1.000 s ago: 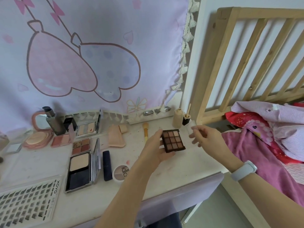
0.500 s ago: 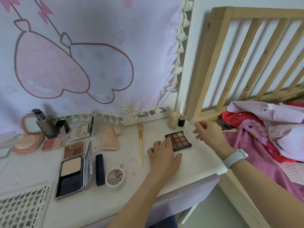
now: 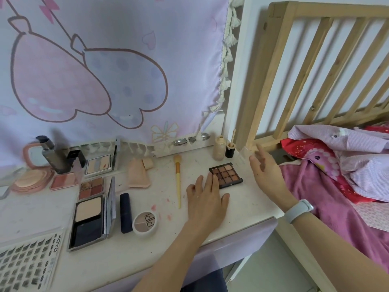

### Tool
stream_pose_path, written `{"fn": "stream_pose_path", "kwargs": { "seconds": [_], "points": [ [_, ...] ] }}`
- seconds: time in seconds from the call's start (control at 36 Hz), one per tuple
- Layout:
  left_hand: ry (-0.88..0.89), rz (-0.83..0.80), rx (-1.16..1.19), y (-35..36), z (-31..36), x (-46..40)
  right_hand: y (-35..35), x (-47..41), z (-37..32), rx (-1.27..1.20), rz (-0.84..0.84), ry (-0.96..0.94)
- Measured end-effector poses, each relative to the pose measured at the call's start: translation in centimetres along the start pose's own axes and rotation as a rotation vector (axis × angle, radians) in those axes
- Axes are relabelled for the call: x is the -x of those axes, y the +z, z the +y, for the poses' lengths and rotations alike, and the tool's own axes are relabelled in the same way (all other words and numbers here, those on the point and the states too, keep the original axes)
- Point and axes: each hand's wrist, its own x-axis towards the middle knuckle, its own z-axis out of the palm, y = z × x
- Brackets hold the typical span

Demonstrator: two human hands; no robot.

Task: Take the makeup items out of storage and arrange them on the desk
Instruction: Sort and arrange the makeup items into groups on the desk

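Note:
A brown nine-pan eyeshadow palette (image 3: 228, 174) lies flat on the white desk (image 3: 252, 203) near its right end. My left hand (image 3: 207, 199) rests flat on the desk, its fingertips touching the palette's left edge. My right hand (image 3: 266, 171) hovers open just right of the palette, fingers spread, holding nothing. A yellow makeup brush (image 3: 178, 182) lies left of my left hand. More items are laid out to the left: a round PIPI compact (image 3: 145, 224), a dark lipstick tube (image 3: 125, 212) and a large open powder compact (image 3: 90, 220).
A foundation bottle (image 3: 219, 148) and small dark bottle (image 3: 230, 149) stand at the back right corner. Blush palettes (image 3: 91, 187), a pink compact (image 3: 31, 178), a sponge (image 3: 137, 172) and a lash sheet (image 3: 27, 264) fill the left. A wooden bed rail (image 3: 271, 81) and pink bedding (image 3: 336, 186) lie right.
The palette went from held in the air to lying on the desk. My left hand flattened beside it. My right hand opened and drew slightly away.

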Motion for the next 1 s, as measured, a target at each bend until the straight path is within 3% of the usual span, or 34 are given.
{"fn": "stream_pose_path", "kwargs": {
  "seconds": [0.11, 0.22, 0.31, 0.44, 0.53, 0.69, 0.81, 0.89, 1.0],
  "points": [
    [-0.002, 0.058, 0.127, -1.1, -0.3, 0.8, -0.2, 1.7, -0.8, -0.113, 0.294, -0.18],
    [0.013, 0.242, 0.223, -3.5, -1.3, 3.2, 1.0, 4.3, -2.0, -0.124, 0.296, -0.357],
    [0.012, 0.403, 0.269, -5.4, -2.4, 5.5, 2.8, 6.3, -3.6, -0.116, 0.176, -0.406],
    [-0.044, 0.559, 0.322, -7.0, -5.5, 10.0, 6.0, 9.6, -6.3, -0.075, -0.345, -0.436],
    [-0.057, 0.578, 0.338, -7.2, -7.2, 12.6, 8.1, 11.1, -8.1, 0.017, -0.529, -0.491],
    [-0.102, 0.569, 0.376, -6.8, -9.8, 15.7, 11.2, 11.9, -10.6, 0.335, -0.569, -0.671],
    [-0.151, 0.541, 0.396, -6.1, -10.7, 16.5, 12.2, 12.1, -11.1, 0.386, -0.53, -0.739],
    [-0.195, 0.513, 0.472, -5.6, -11.0, 16.8, 12.0, 12.2, -11.3, 0.216, -0.558, -0.659],
    [-0.188, 0.469, 0.582, -4.8, -10.6, 16.6, 10.1, 12.0, -12.3, -0.245, -0.657, -0.194]
  ]
}}
